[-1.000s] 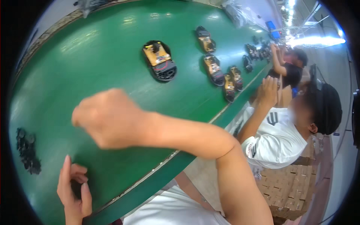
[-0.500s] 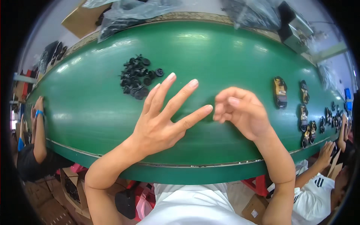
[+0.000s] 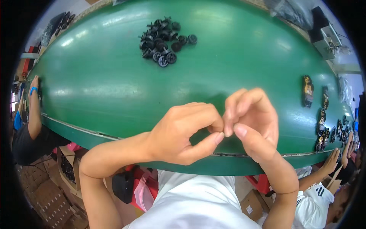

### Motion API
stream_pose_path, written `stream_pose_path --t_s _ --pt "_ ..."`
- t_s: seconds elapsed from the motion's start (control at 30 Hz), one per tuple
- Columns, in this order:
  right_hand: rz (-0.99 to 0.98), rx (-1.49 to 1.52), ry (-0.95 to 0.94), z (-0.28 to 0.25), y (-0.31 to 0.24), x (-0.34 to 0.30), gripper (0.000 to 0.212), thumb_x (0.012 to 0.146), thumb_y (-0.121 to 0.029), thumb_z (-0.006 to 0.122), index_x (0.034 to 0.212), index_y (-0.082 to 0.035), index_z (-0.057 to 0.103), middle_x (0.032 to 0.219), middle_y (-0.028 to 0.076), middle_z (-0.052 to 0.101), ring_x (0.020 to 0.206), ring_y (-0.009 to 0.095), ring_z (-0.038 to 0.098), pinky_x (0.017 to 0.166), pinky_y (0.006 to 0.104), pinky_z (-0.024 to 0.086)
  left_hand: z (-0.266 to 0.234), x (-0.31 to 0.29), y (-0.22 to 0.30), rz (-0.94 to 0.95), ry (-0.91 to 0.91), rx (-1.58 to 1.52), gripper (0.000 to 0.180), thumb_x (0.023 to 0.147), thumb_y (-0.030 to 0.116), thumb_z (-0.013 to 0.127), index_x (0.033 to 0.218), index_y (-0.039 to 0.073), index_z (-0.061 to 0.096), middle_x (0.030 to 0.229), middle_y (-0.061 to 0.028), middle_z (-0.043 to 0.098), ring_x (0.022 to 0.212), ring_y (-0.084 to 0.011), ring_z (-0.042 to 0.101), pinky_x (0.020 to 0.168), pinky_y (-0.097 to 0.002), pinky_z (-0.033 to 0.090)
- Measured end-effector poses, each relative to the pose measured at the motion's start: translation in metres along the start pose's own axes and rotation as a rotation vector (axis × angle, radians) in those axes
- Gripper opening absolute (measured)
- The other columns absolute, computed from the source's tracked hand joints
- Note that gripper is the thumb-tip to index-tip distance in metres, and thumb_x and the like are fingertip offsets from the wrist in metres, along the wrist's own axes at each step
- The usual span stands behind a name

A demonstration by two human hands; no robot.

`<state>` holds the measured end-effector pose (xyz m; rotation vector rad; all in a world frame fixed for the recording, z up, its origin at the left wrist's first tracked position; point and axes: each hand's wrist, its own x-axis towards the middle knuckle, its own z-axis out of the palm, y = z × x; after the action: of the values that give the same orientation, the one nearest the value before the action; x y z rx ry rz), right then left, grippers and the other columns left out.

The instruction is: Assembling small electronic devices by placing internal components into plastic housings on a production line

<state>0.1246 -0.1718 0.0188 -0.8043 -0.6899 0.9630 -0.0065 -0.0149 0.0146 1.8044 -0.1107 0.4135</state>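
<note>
My left hand (image 3: 187, 131) is closed in a pinch over the near part of the green table, thumb and forefinger curled towards each other. Its fingertips meet those of my right hand (image 3: 253, 124), which is curled with the thumb close to the fingers. Anything between the fingertips is hidden or too small to make out. Beyond my hands lies a pile of small black wheels (image 3: 162, 40), some joined to short stems, apart from both hands.
On the green tabletop (image 3: 95, 91), several black-and-gold toy-car-like parts (image 3: 308, 91) lie at the right. Co-workers' arms reach in at the left (image 3: 34, 110) and right (image 3: 328, 166). Plastic bags (image 3: 291, 13) lie past the far edge. A cardboard box (image 3: 68, 170) stands below left.
My left hand has gone from spread fingers to a pinch and come to my right hand's fingertips. The view has shifted, so the wheels appear higher and further right.
</note>
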Motion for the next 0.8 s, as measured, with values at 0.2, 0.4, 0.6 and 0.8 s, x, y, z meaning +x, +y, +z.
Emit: stream_pose_path --t_s 0.2,0.4,0.6,0.8 --pt "-0.032 -0.111 -0.071 0.001 0.005 -0.002 0.032 0.088 0.011 0.053 0.118 0.003 0.046 0.110 0.019 0.057 0.084 0.014 0.058 0.075 0.0283 0.051 -0.006 -0.006 -0.004 -0.039 -0.094 -0.145 0.006 0.090 0.003 0.067 0.090 -0.002 0.063 0.083 -0.0100 0.067 0.071 -0.0214 0.063 0.065 -0.0319 0.051" --pt "0.074 -0.309 -0.042 0.009 -0.006 -0.003 0.039 0.091 -0.004 0.067 0.121 -0.013 0.045 0.108 0.009 0.054 0.077 0.013 0.057 0.074 0.0279 0.050 -0.011 -0.006 -0.004 -0.166 -0.143 -0.183 0.012 0.093 0.009 0.066 0.088 -0.001 0.061 0.078 -0.0076 0.062 0.067 -0.0167 0.057 0.062 -0.0283 0.047" --pt "0.011 -0.360 -0.052 0.009 0.000 -0.006 0.044 0.088 -0.003 0.068 0.124 -0.013 0.045 0.109 0.009 0.054 0.080 0.013 0.056 0.078 0.0273 0.049 -0.017 -0.005 0.001 -0.429 -0.221 -0.431 0.014 0.093 0.012 0.068 0.090 0.001 0.059 0.081 -0.0042 0.065 0.072 -0.0123 0.059 0.067 -0.0291 0.048" --pt "-0.002 -0.405 -0.115 0.009 -0.002 -0.006 0.047 0.085 0.001 0.064 0.125 -0.013 0.045 0.109 0.010 0.055 0.084 0.015 0.057 0.082 0.0299 0.049 -0.016 -0.005 -0.001 -0.532 -0.248 -0.640 0.012 0.094 0.011 0.068 0.093 0.003 0.059 0.092 -0.0058 0.066 0.085 -0.0113 0.060 0.075 -0.0289 0.049"
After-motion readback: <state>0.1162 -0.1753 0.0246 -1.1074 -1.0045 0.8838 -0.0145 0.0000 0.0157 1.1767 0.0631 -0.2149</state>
